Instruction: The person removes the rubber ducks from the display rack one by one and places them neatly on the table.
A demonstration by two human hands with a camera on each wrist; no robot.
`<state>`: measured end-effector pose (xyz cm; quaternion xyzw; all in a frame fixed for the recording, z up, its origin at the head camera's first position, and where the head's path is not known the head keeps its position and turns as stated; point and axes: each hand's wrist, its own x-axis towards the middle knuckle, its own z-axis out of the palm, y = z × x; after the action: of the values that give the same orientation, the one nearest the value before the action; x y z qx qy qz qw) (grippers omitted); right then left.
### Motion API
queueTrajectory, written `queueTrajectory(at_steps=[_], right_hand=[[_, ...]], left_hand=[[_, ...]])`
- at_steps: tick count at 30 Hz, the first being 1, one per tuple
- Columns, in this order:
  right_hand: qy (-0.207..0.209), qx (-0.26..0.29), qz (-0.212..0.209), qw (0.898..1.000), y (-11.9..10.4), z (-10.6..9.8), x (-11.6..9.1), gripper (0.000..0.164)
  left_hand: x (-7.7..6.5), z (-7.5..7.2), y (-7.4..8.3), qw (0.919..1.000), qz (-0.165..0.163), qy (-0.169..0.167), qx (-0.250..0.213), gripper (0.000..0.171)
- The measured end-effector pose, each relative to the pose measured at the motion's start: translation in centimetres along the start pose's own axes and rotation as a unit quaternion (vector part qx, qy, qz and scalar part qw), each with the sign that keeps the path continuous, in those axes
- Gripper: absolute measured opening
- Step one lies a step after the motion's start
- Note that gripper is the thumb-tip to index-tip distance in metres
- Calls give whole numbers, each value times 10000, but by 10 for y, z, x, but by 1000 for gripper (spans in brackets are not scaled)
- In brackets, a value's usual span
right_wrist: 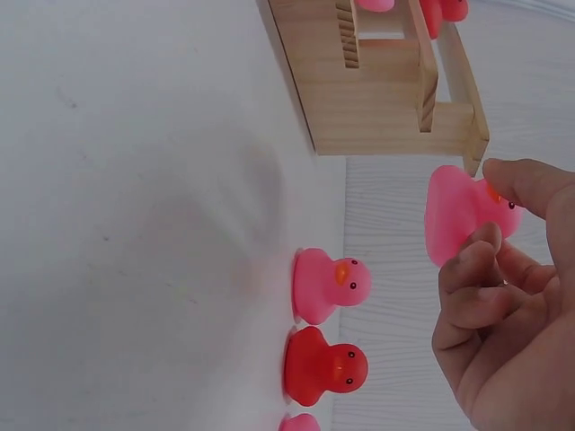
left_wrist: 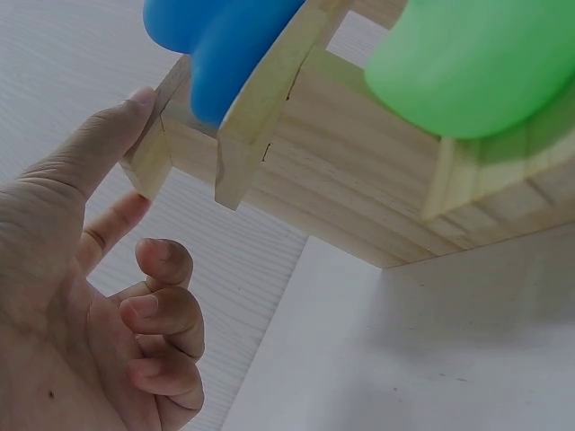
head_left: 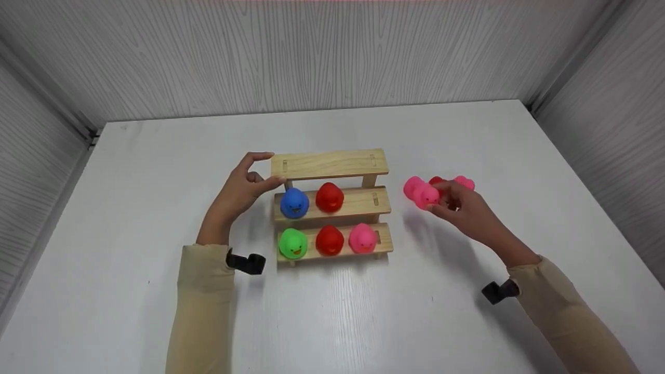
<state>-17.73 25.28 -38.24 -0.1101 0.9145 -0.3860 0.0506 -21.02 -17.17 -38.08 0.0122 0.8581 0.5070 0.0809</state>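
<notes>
A three-step wooden rack (head_left: 332, 165) stands on the white table. At its left, my left hand (head_left: 240, 189) pinches the end of the top step between thumb and index finger, the other fingers loosely curled. My right hand (head_left: 465, 210) holds a pink rubber duck (right_wrist: 454, 215) by its head, raised beside the rack's right end. On the middle step sit a blue duck (head_left: 294, 203) and a red duck (head_left: 330, 197). The lowest step bears a green duck (head_left: 293, 243), another red duck (head_left: 329, 240) and a pink duck (head_left: 362, 238).
Right of the rack, a pink duck (right_wrist: 319, 285), a red duck (right_wrist: 322, 366) and another pink duck (head_left: 464, 182) stand in a row on the table (head_left: 332, 322). Grey wood-grain panels (head_left: 311, 57) rise behind and at both sides.
</notes>
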Motion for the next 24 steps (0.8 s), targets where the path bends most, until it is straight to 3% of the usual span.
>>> queueTrajectory(at_steps=[6,13,24], right_hand=[[-2,-138,-24,9999,11,5,2,33],[-167,-213,318,9991,17,10,2,39],[-291,-246,306,9988,24,13,3,41]], left_hand=[[-1,-1,0,9999,118,4,-27,69],[-1,0,0,10000,55,3,-32,69],[0,-1,-1,10000,70,0,37,71]])
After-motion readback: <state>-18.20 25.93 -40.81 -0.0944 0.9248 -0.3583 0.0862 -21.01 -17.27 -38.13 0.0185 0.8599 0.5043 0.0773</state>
